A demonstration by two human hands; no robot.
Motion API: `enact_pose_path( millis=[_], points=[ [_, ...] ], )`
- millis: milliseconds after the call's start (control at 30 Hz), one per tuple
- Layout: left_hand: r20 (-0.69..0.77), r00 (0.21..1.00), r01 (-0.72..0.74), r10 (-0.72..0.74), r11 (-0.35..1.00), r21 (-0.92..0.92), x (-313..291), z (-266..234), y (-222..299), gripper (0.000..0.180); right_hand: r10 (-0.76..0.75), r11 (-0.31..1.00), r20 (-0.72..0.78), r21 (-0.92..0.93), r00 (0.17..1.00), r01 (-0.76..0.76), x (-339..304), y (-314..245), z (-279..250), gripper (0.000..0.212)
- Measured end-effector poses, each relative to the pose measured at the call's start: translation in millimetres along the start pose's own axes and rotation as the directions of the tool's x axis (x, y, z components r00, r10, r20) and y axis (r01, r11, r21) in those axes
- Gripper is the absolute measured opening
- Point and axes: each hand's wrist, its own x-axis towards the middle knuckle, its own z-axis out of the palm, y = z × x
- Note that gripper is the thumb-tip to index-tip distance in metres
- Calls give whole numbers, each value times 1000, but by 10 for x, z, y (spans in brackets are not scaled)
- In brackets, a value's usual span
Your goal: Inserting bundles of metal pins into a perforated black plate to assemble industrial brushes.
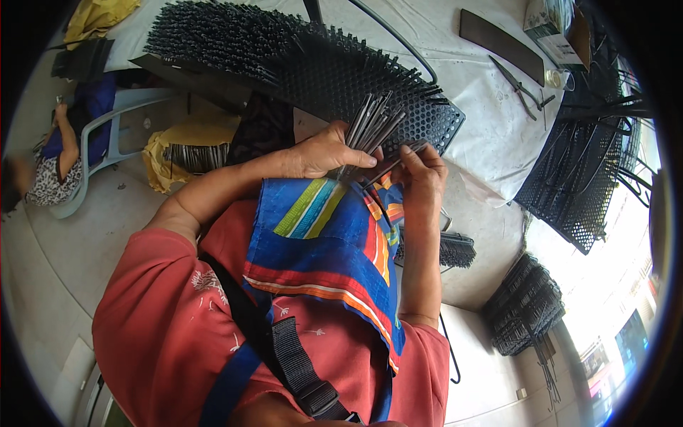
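My left hand [324, 153] is closed round a bundle of thin dark metal rods [377, 117], which stand tilted up out of the fist. Close beside it, my right hand [425, 171] pinches a thin rod [384, 173] between thumb and fingers, one end slanting down toward my lap. Both hands are above a blue patterned apron [313, 249]. Just beyond them lies a black perforated board [447, 119] with round holes. Many dark rods [228, 39] stand packed in its far and left part, while bare holes show near its right end.
On the white-covered table lie long-handled pliers [518, 85] and a curved dark plate [500, 46], near a cardboard box [558, 35]. Black mesh panels [576, 171] lean at right; dark racks [523, 306] stand below. At left are a yellow wrapper [160, 153] with rods and a seated person [60, 160].
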Motion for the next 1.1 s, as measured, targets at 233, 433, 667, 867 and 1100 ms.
enact_pose_path(
  millis=[233,433,667,867,1100],
  points=[
    [-77,966,235,-246,963,-130,13,-3,-129,19,-643,765,-219,-217,733,606,137,-395,-264,4],
    [-67,962,250,-263,954,-164,59,6,-163,20,-846,509,-81,-413,527,755,447,-474,-360,11],
    [-98,960,247,-261,960,-129,-13,-16,-72,21,-868,452,-24,-452,496,769,479,-456,-293,11],
    [-75,967,229,-245,959,-169,29,-42,-131,18,-865,456,-4,-421,501,784,526,-517,-273,10],
    [-78,962,246,-262,954,-170,28,-17,-79,17,-840,352,135,-602,526,717,677,-411,-350,15]
  ],
)
